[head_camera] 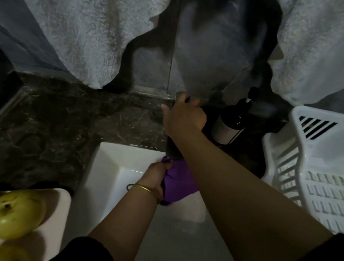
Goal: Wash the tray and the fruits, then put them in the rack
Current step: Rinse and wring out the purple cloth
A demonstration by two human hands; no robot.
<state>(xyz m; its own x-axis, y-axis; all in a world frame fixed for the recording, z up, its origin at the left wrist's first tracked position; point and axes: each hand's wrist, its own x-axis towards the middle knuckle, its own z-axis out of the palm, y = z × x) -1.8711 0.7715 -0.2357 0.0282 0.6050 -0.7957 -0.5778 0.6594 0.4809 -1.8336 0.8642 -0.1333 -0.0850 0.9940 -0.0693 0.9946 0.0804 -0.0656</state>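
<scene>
A: Towels (72,22) over dark marble counter (49,127), white rack (323,169) right of the sink (109,166).
B: Tray (60,203) of yellow fruits (14,213) lower left. Right hand (184,116) curled round the tap (179,97) beside a bottle (227,126), forearm crossing the sink; left hand (157,173) clutches a purple cloth (179,182).

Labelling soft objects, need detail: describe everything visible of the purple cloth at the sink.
The purple cloth looks like soft fabric, bunched and crumpled, not spread. The left hand grips its left edge, holding it over the white sink basin, just below the dark faucet spout. The right forearm crosses in front and hides its right side. Wetness cannot be told; no water stream shows.
</scene>
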